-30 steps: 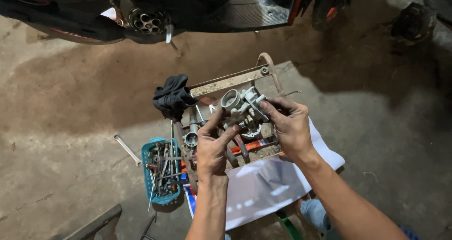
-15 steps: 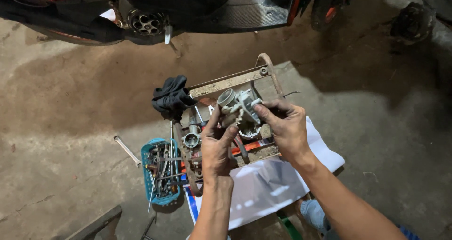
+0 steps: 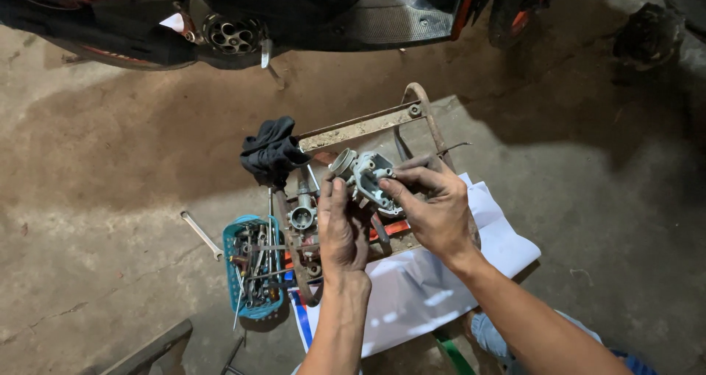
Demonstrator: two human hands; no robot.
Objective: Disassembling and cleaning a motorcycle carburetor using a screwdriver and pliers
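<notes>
Both hands hold a grey metal carburetor body (image 3: pixel 365 175) above a rusty metal tool tray (image 3: pixel 357 129). My left hand (image 3: pixel 340 228) grips its lower left side with the thumb up along it. My right hand (image 3: pixel 432 206) grasps it from the right, fingers curled over its top edge. A second small grey metal part (image 3: pixel 302 212) lies in the tray just left of my left hand. A dark rag (image 3: pixel 271 152) hangs over the tray's left corner.
A blue plastic basket (image 3: pixel 234 261) with several tools stands left of the tray. A wrench (image 3: pixel 201 234) lies on the concrete floor further left. White paper (image 3: pixel 419 294) lies under the tray. A motorcycle's underside (image 3: pixel 294 11) spans the top.
The carburetor body has been turned and lifted slightly toward the tray's upper part. Both hands shifted with it, fingers regripping.
</notes>
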